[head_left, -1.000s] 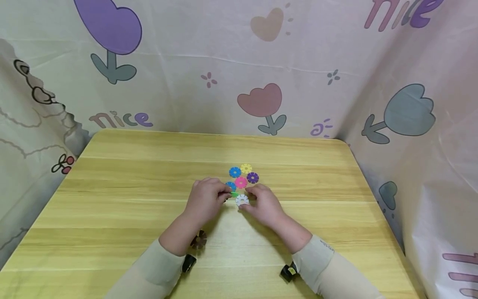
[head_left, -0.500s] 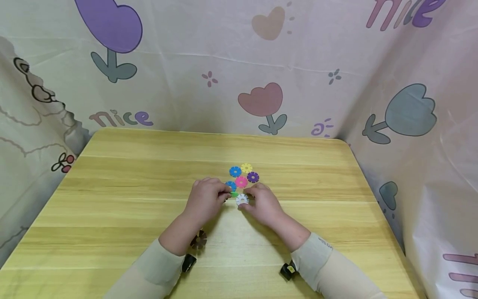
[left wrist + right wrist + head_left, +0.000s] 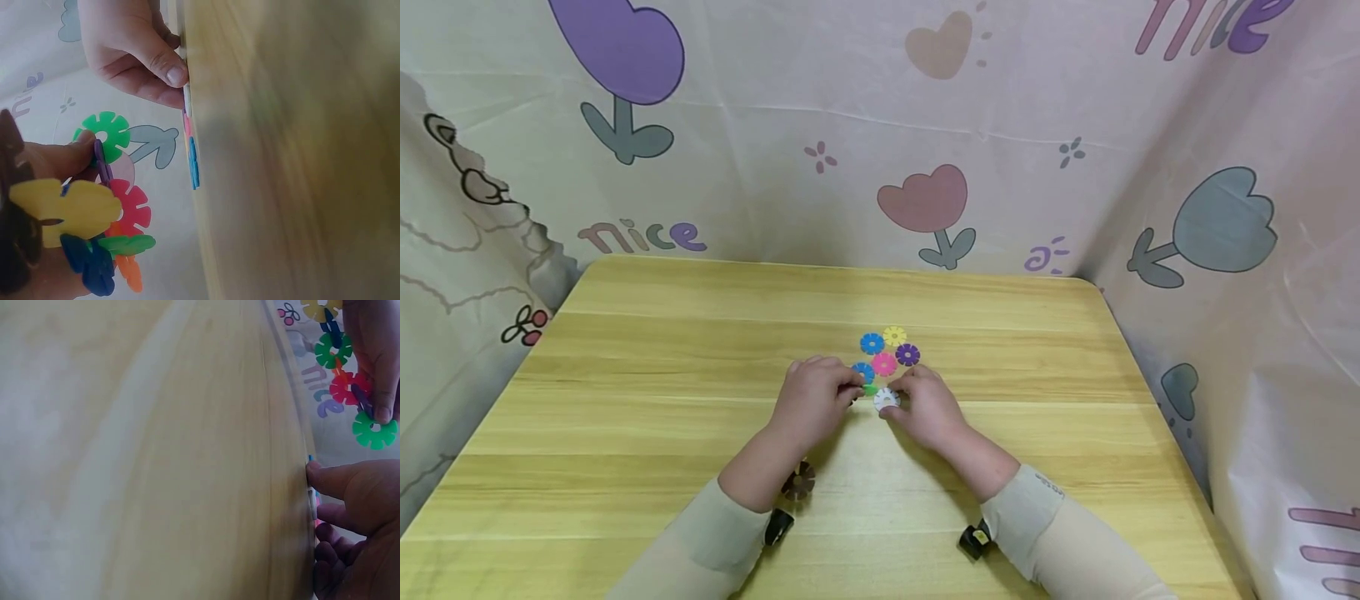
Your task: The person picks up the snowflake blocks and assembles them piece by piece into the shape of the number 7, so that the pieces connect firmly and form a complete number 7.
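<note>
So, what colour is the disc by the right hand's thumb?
The disc is white, which shows best in the head view.

Below the yellow disc [image 3: 81, 205] in the view are a dark blue disc [image 3: 94, 267] and an orange disc [image 3: 130, 273]; a red disc [image 3: 136, 211] and a narrow green disc [image 3: 132, 244] sit to its right, a dark disc [image 3: 17, 219] to its left. Above it, the left hand [image 3: 51, 160] pinches a round green disc [image 3: 117, 137] beside a purple disc [image 3: 101, 161]. Farther above, the right hand [image 3: 134, 56] holds a white disc [image 3: 187, 95]; to the yellow disc's upper right, a light blue disc [image 3: 193, 164] shows edge-on at the worktop [image 3: 294, 150].
</note>
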`<action>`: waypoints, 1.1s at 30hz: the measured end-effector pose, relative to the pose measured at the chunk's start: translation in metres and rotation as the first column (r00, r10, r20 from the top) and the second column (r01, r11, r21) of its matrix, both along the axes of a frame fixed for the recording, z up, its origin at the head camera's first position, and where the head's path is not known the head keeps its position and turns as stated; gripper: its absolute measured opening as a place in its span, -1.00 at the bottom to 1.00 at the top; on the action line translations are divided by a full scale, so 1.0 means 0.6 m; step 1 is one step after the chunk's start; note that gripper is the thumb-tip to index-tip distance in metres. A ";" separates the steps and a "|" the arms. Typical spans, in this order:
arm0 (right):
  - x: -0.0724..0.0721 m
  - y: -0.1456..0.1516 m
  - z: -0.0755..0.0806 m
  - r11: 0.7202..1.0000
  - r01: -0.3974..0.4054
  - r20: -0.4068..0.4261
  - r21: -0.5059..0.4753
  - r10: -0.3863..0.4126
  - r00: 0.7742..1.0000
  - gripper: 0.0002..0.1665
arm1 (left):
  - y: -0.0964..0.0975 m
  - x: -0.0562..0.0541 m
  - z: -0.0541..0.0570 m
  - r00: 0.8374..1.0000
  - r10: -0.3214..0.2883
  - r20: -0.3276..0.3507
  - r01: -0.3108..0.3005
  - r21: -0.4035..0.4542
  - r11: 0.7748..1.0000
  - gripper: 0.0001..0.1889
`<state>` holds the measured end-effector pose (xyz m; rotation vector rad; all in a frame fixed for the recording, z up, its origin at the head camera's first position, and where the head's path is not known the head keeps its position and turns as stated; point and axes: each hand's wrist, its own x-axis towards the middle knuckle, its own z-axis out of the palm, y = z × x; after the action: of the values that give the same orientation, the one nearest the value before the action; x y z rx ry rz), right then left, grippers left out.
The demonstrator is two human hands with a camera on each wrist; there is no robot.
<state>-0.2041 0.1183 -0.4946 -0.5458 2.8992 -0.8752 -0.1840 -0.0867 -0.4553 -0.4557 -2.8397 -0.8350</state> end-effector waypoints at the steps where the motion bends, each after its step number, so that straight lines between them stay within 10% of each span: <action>1: 0.000 -0.001 0.000 1.000 0.004 0.002 -0.005 -0.004 1.000 -0.53 | 0.000 0.000 0.000 1.000 -0.001 -0.002 0.001 -0.002 1.000 -0.94; 33: 0.003 0.005 -0.001 0.983 0.106 0.097 -0.153 -0.091 0.991 -0.67 | 0.008 0.001 0.001 1.000 -0.015 0.008 0.015 -0.013 1.000 -0.96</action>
<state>-0.2025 0.1211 -0.4954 -0.3649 2.8132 -1.1190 -0.1832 -0.0819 -0.4545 -0.4769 -2.8546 -0.8230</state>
